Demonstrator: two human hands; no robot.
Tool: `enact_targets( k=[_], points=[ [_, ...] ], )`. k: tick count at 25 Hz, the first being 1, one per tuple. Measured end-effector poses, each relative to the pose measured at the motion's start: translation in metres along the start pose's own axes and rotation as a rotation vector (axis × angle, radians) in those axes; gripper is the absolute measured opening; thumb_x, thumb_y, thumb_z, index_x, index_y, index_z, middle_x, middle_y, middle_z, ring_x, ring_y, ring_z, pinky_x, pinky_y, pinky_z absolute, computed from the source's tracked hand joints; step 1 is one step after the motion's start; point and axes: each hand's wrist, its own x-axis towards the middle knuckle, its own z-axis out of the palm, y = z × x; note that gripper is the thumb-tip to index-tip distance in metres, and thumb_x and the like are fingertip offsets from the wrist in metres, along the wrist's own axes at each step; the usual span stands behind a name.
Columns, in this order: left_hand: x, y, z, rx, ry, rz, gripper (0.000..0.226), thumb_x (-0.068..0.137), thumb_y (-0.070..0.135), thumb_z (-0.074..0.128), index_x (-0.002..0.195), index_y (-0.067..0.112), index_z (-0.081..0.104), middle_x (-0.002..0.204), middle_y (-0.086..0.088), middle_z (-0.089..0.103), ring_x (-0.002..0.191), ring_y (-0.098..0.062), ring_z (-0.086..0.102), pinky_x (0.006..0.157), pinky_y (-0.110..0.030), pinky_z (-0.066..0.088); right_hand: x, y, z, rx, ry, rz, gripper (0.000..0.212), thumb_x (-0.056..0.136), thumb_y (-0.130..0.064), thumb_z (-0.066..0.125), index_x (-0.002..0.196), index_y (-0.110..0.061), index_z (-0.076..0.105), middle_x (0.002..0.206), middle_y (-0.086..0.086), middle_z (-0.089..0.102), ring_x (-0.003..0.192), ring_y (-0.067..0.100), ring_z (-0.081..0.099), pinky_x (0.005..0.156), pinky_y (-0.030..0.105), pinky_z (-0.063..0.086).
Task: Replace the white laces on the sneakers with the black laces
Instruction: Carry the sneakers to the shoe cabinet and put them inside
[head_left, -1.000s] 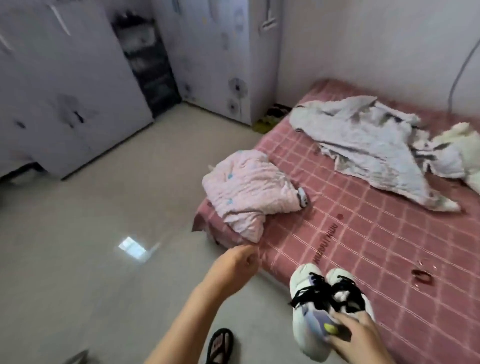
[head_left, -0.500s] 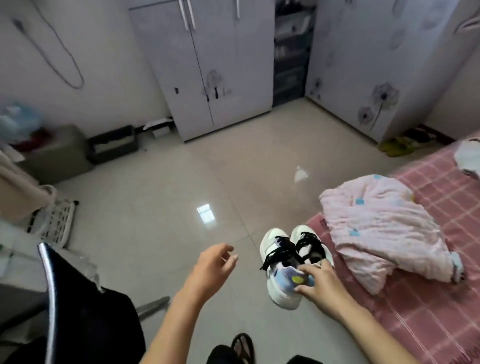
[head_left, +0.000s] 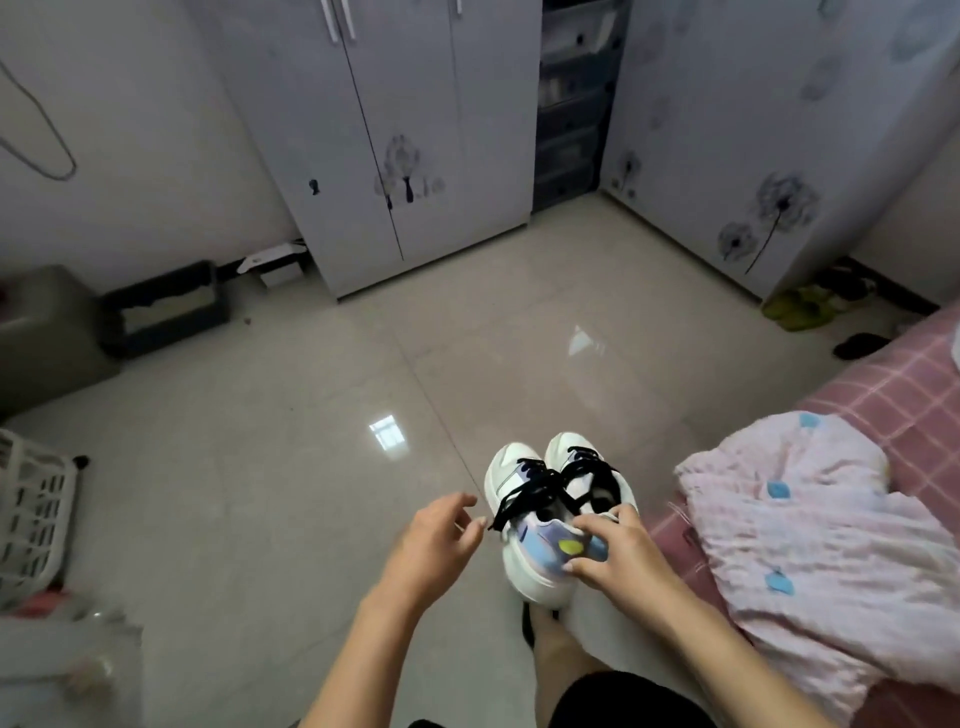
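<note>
The right hand (head_left: 615, 558) gripped two black-laced sneakers (head_left: 540, 525) by their heels; at nine o'clock, the left hand (head_left: 434, 545) hovered, loosely open.

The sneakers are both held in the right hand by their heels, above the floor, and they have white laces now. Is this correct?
Not quite: the laces are black, not white, as the head view shows. The rest holds: the right hand grips both sneakers by their heels above the floor, while the left hand is beside them, holding nothing.
</note>
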Motion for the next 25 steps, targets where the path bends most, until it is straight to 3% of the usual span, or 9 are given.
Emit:
enact_targets(
  k=[7,10,14,19,25],
  points=[
    [0.208,0.027,-0.056,0.093,-0.036,-0.002,0.029,0.094,0.036,0.051,0.119,0.023,0.058,0.091,0.014,0.057,0.087,-0.005,0.055,0.082,-0.025,0.046,0.203,-0.016,-0.072,-0.086,0.012,0.050,0.044,0.072,-0.022,0.078,0.114,-0.023,0.065,0.114,0.004,0.038,0.114,0.026,0.044,0.099,0.026,0.036],
    [0.283,0.037,-0.076,0.077,0.004,0.005,0.028,0.094,0.035,0.052,0.118,0.022,0.060,0.091,0.013,0.058,0.084,-0.004,0.054,0.079,-0.024,0.046,0.273,-0.029,-0.102,-0.113,0.004,0.075,0.044,0.073,-0.022,0.078,0.115,-0.023,0.064,0.111,0.002,0.035,0.114,0.026,0.042,0.100,0.025,0.035],
    [0.385,0.041,-0.083,0.092,-0.078,0.007,0.030,0.094,0.037,0.051,0.120,0.025,0.058,0.092,0.015,0.058,0.084,-0.002,0.055,0.075,-0.021,0.045,0.371,-0.040,-0.134,-0.091,-0.021,0.091,0.042,0.074,-0.024,0.076,0.115,-0.024,0.063,0.110,0.002,0.036,0.112,0.023,0.042,0.098,0.024,0.035],
    [0.543,0.048,-0.113,0.146,-0.107,0.107,0.030,0.094,0.034,0.053,0.121,0.022,0.058,0.096,0.010,0.061,0.088,-0.006,0.058,0.078,-0.024,0.047,0.495,-0.052,-0.162,-0.157,-0.036,0.143,0.034,0.075,-0.027,0.073,0.108,-0.025,0.064,0.104,0.002,0.035,0.111,0.027,0.040,0.095,0.023,0.034],
    [0.745,0.115,-0.130,0.334,-0.252,0.298,0.034,0.095,0.037,0.048,0.127,0.024,0.053,0.114,0.006,0.060,0.102,-0.010,0.059,0.081,-0.025,0.046,0.629,-0.065,-0.234,-0.135,-0.002,0.205,0.045,0.075,-0.030,0.073,0.118,-0.023,0.062,0.109,0.003,0.033,0.116,0.026,0.038,0.100,0.021,0.032]
  ],
)
